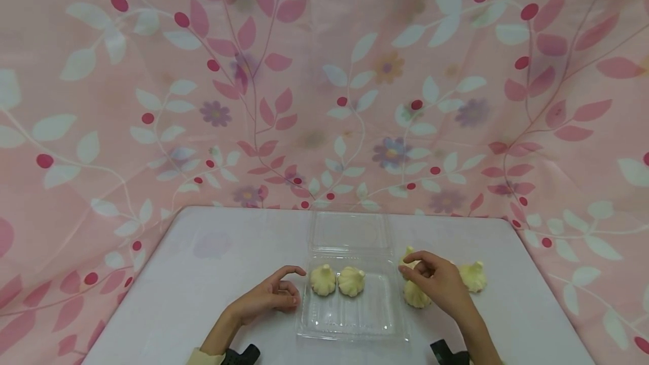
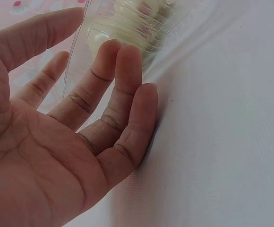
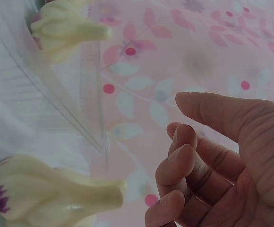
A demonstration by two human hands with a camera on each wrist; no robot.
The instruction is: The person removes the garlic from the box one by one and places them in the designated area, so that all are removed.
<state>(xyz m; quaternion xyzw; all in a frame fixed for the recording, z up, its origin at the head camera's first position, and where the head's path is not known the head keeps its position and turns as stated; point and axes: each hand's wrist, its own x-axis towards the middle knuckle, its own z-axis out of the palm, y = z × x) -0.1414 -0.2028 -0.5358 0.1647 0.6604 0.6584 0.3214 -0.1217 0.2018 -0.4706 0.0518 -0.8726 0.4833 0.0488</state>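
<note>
Garlic bulbs [image 1: 323,280], two of them, sit side by side toward the back of an open clear plastic box [image 1: 350,320] on the white counter [image 1: 243,252]. The left hand [image 1: 266,298] has a relaxed grip, fingers loosely bent just beside the box's left edge. The right hand [image 1: 440,281], thumb parted from curved fingers, hovers near three more bulbs [image 1: 473,277] right of the box.
</note>
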